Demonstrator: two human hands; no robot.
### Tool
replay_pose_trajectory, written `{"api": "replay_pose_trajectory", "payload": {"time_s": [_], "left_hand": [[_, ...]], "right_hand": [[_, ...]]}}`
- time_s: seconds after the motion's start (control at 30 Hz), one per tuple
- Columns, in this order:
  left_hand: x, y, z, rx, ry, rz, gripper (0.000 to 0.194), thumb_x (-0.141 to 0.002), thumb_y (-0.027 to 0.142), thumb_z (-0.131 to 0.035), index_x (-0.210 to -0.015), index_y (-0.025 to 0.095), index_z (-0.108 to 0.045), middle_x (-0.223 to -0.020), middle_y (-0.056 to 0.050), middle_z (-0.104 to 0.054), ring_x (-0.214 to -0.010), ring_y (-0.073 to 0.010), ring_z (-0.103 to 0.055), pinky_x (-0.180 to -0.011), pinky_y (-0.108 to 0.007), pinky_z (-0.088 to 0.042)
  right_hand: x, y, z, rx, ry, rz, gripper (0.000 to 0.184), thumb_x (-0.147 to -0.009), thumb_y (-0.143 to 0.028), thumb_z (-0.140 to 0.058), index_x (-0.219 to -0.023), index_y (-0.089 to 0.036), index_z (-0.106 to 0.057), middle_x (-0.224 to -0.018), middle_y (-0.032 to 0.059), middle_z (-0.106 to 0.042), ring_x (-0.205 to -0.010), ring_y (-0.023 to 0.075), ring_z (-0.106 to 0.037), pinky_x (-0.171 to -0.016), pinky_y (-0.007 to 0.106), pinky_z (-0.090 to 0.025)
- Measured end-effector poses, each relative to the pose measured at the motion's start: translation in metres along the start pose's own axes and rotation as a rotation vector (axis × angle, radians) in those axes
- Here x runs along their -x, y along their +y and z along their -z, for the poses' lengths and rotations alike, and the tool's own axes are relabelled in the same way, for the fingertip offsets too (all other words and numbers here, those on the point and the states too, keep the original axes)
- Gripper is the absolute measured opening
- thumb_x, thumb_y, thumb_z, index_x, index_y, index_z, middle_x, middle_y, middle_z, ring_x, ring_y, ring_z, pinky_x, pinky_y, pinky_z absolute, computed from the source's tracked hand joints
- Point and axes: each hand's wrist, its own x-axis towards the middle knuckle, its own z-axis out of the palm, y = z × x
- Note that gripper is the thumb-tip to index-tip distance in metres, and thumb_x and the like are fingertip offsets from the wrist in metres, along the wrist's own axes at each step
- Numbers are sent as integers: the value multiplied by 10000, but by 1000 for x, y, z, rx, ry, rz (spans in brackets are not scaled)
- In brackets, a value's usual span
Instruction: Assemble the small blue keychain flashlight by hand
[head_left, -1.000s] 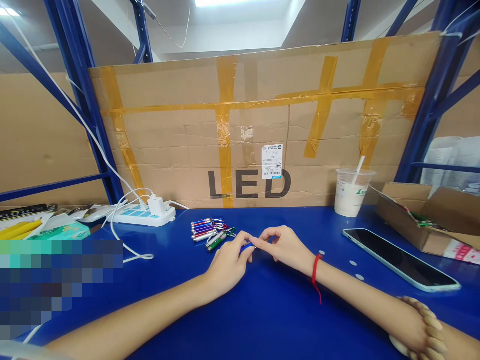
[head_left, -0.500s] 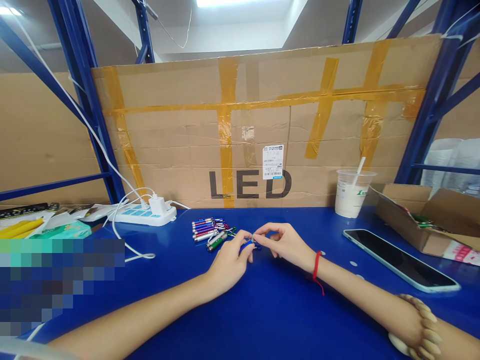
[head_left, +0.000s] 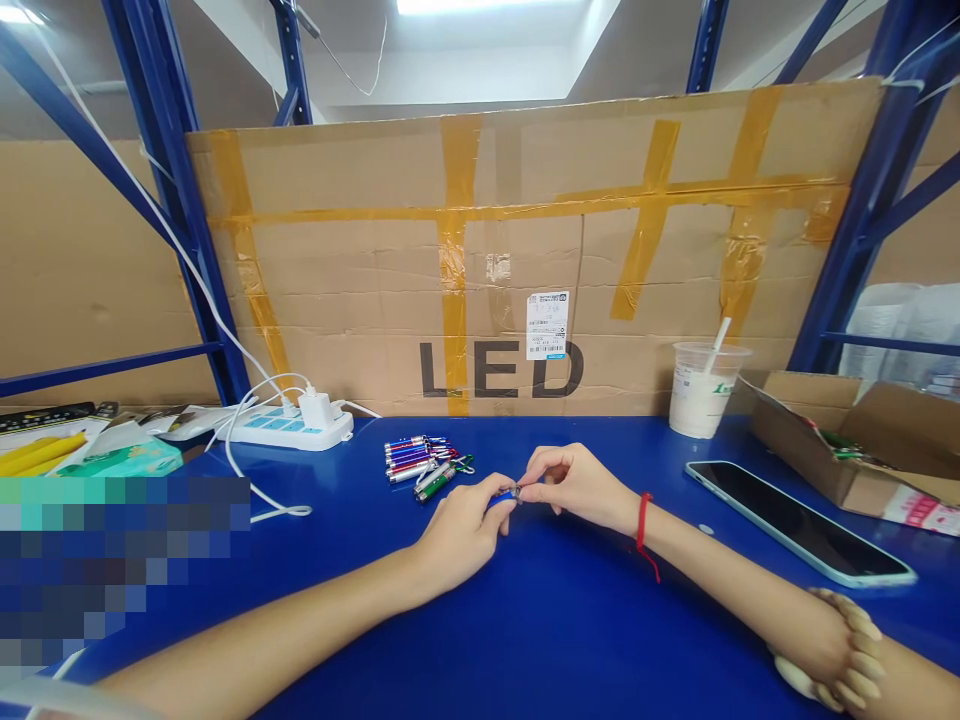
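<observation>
My left hand [head_left: 465, 522] pinches a small blue metal tube [head_left: 505, 495], which looks like a keychain flashlight, between thumb and fingers. At the tube's right end, the thumb and forefinger of my right hand [head_left: 574, 487] close on its small silvery end piece [head_left: 517, 490]; the fingertips partly hide that piece. Just beyond my left hand lies a group of similar metal tubes [head_left: 409, 460] in blue, purple, red and silver. Nearest to me in that group is a green tube [head_left: 435, 482] with a green clip.
A white power strip [head_left: 289, 430] with cables stands at the back left. To the right are a phone [head_left: 799, 522], a plastic cup with a straw [head_left: 701, 392] and an open cardboard box [head_left: 802, 440]. Behind the blue table [head_left: 525, 640] rises a cardboard wall [head_left: 360, 290].
My right hand has turned slightly, its fingertips now a little right and lower at the tube's end. More of the blue tube and its silvery end shows. The grouped tubes lie unmoved.
</observation>
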Motion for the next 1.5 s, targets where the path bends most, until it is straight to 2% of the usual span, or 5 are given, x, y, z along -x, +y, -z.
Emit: {"api": "replay_pose_trajectory", "payload": {"time_s": [0.27, 0.63, 0.9, 1.3, 1.5], "left_hand": [[0, 0, -1, 105, 16, 0, 108, -862, 207, -400, -754, 203, -392, -551, 48, -489, -529, -133, -488, -529, -223, -348], [3, 0, -2, 34, -12, -51, 132, -871, 190, -366, -754, 227, -317, -602, 50, -481, -557, -140, -471, -567, -242, -341], [2, 1, 0, 15, -26, -48, 120, -870, 190, -364, -761, 230, -334, -608, 48, -489, -557, -143, -482, -560, -240, -345], [3, 0, 0, -8, -2, -59, 129, -864, 176, -363, -746, 227, -346, -620, 43, -514, -564, -139, -494, -582, -240, -367], [3, -1, -1, -5, 0, -66, 112, -856, 166, -390, -768, 228, -361, -630, 43, -519, -579, -141, -505, -541, -224, -356]], "right_hand": [[1, 4, 0, 57, 20, 30, 309, -581, -427, -753, -646, -136, -670, -730, 14, -574, -392, 40, -469, -365, 194, -411], [6, -6, -4, 345, 80, 53, 186, -711, -339, -654, -630, -172, -676, -741, 7, -613, -428, 51, -483, -412, 194, -377], [6, -5, -3, 194, 20, -98, 299, -673, -423, -661, -638, -126, -671, -662, 26, -633, -371, 52, -461, -373, 193, -348], [6, -9, -5, 145, 29, -148, 362, -621, -484, -696, -568, -130, -646, -570, 7, -592, -373, 50, -426, -378, 193, -324], [7, -9, -8, 162, -36, -140, 425, -682, -534, -625, -514, -144, -617, -550, 14, -597, -374, 65, -445, -393, 203, -326]]}}
